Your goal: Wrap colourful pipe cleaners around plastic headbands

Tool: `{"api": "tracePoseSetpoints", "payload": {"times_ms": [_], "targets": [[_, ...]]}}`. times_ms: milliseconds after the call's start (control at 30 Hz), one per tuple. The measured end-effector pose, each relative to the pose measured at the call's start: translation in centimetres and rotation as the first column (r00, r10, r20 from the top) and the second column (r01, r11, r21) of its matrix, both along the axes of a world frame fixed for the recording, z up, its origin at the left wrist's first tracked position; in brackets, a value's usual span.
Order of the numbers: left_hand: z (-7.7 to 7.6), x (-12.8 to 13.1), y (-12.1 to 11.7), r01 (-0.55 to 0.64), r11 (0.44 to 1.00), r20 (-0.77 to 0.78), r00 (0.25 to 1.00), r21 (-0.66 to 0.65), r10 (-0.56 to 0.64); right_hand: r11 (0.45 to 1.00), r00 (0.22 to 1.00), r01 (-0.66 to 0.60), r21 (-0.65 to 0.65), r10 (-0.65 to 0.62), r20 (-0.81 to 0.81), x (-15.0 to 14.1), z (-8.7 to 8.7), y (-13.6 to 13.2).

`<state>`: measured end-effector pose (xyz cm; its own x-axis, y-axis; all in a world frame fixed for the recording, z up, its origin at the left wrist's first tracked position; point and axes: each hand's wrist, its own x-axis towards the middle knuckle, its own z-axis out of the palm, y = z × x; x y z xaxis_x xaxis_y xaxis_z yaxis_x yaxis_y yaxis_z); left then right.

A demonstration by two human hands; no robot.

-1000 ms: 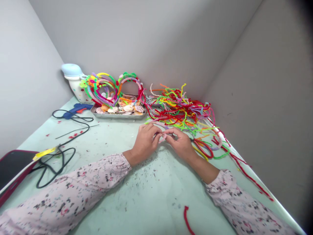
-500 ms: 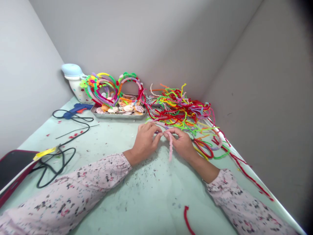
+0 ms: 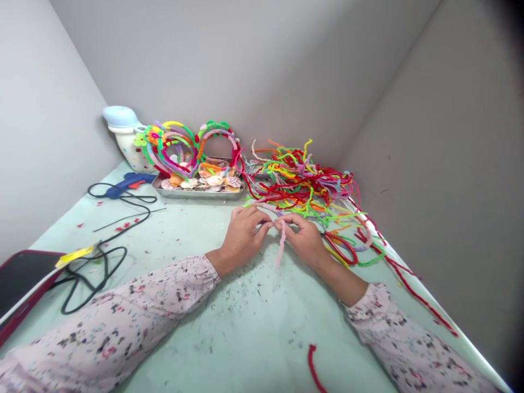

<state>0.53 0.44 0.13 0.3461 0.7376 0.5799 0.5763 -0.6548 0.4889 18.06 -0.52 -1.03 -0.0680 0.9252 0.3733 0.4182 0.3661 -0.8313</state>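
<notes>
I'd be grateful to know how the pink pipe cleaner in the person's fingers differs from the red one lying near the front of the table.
The pink pipe cleaner is pale, while the red pipe cleaner is vivid. The pink one is held in the right hand beside the left hand; the red one lies untouched on the table. The pink one hangs down nearly straight; the red one curves and runs out of view. Both are thin, bendable strands.

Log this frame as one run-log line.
left hand: pinching pink pipe cleaner | right hand: pinching same, end hanging free | beyond: pipe cleaner pile, seashell tray
</notes>
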Motion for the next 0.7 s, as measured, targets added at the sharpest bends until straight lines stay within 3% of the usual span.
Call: {"api": "tracePoseSetpoints", "payload": {"times_ms": [700], "targets": [[-0.32, 0.00, 0.14, 0.006, 1.000, 0.018, 1.000, 0.014, -0.006, 1.000, 1.000, 0.009, -0.006, -0.009, 0.007, 0.06, -0.16, 0.09]]}}
